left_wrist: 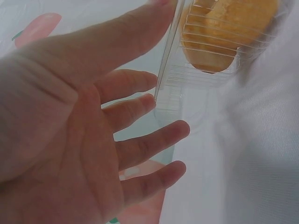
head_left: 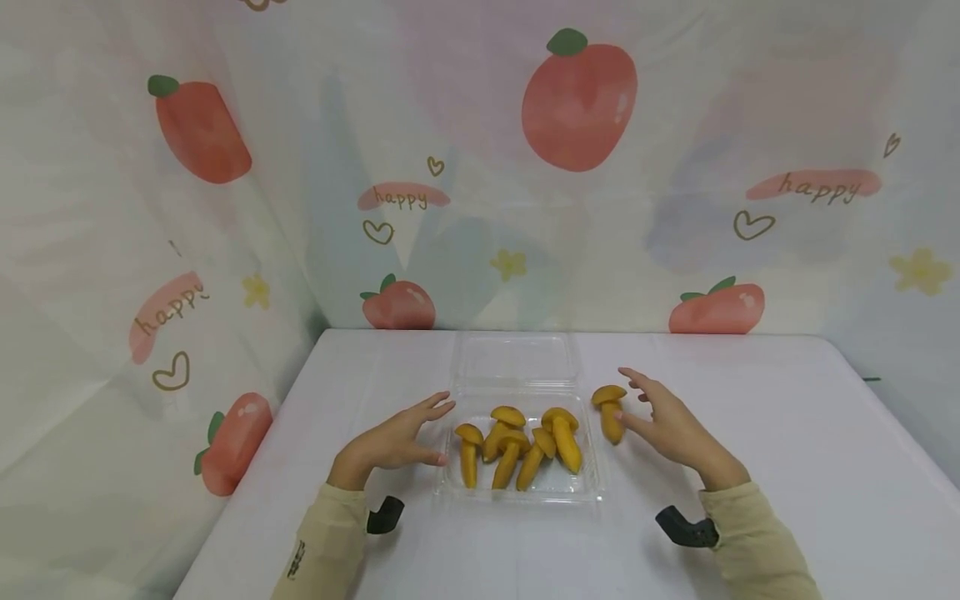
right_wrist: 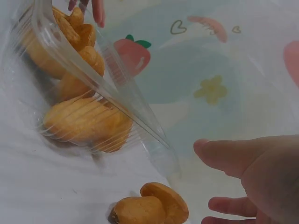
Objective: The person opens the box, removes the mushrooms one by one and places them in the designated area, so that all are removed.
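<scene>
A clear plastic clamshell box (head_left: 551,483) lies with its lid folded back, and several yellow-brown mushrooms (head_left: 566,442) sit inside it. One more mushroom (head_left: 611,423) lies on the table just right of the box, cap pointing away from me. My left hand (head_left: 390,440) is beside the box's left side, fingers spread; its thumb and fingertips are right at the rim (left_wrist: 164,60) in the left wrist view. Over by the loose mushroom (right_wrist: 149,207), my right hand (head_left: 671,427) has its thumb and fingers apart, with nothing between them. The thumb overlaps the stem in the head view.
The transparent lid (head_left: 517,358) lies flat behind the box. A white cloth covers the table (head_left: 787,417). Curtains (head_left: 480,225) printed with red fruit and hearts hang behind and at the left. Dark curved pieces (head_left: 686,529) stick out by both wrists.
</scene>
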{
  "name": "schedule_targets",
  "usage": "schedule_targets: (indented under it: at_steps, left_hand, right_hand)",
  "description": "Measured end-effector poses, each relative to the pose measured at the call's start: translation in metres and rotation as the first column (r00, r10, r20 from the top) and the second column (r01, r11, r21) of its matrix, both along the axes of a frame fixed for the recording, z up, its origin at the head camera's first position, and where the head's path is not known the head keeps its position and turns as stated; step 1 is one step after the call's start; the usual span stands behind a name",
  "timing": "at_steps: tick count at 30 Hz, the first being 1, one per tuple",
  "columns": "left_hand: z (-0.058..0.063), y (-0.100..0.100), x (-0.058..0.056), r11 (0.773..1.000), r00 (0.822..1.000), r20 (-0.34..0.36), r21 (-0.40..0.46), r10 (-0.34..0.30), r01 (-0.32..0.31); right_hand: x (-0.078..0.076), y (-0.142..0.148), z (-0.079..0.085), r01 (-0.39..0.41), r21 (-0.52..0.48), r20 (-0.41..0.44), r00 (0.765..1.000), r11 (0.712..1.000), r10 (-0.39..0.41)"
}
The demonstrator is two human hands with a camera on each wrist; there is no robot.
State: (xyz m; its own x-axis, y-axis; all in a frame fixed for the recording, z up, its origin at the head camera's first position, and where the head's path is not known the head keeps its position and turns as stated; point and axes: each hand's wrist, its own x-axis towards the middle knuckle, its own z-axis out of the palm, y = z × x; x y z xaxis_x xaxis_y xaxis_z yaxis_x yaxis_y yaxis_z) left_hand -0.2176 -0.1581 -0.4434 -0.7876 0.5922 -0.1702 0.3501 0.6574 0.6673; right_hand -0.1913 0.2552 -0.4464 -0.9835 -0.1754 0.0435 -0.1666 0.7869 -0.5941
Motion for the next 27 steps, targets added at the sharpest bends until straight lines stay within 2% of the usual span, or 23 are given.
schedule_targets:
  at_steps: [11,19,27]
  left_hand:
    - [-0.003,0.0,-0.002,1.0,1.0,0.006,0.002,0.007,-0.007]
    - [-0.003,0.001,-0.002,1.0,1.0,0.001,-0.001,0.009,-0.009]
    - [-0.002,0.0,-0.002,1.0,1.0,-0.003,-0.007,0.013,-0.013]
  right_hand:
    - [0.003,-0.016,0.002,-0.059,-0.043,-0.091,0.994,0.997,0.055]
    - [0.007,-0.028,0.002,-0.09,-0.071,-0.108,0.991,0.993,0.082]
    - [0.01,-0.042,-0.002,-0.147,-0.102,-0.172,0.977,0.984,0.128]
